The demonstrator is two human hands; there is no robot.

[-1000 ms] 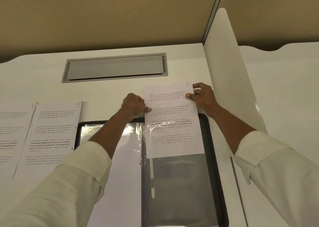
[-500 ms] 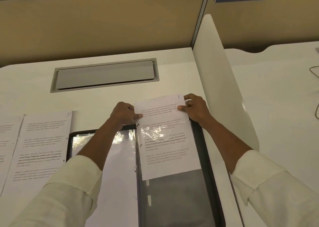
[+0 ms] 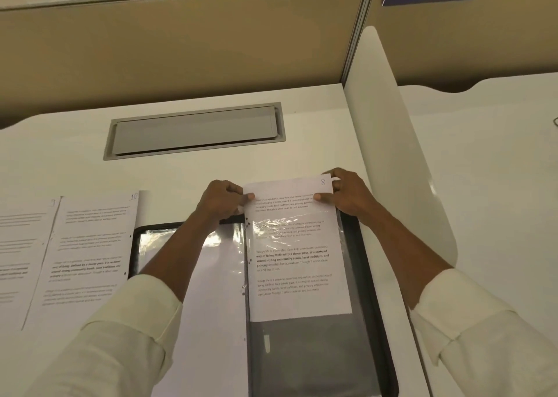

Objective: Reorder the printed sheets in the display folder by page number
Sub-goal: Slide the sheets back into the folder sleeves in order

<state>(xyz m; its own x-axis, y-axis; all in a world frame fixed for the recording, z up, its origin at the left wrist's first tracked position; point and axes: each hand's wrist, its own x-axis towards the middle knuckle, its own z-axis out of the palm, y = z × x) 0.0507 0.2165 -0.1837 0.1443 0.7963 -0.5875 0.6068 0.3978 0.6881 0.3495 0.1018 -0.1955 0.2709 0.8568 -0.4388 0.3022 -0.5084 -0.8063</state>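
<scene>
The black plastic display folder [image 3: 370, 291] is cut off at its near end by the bottom edge. Left of the folder, the outermost white printed sheet [image 3: 18, 245] is cut by the left edge, and its corner number is illegible. Body text on the adjacent white sheet marked 10 [image 3: 90, 245] is blurred. At the folder's far end, the white sheet marked 8 [image 3: 296, 245] partly hides fingers of the left hand [image 3: 222, 199] and right hand [image 3: 347, 194].

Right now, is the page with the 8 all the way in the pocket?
Only partway in. The top of page 8 sticks out above the plastic pocket, where the left hand and right hand pinch it.
</scene>
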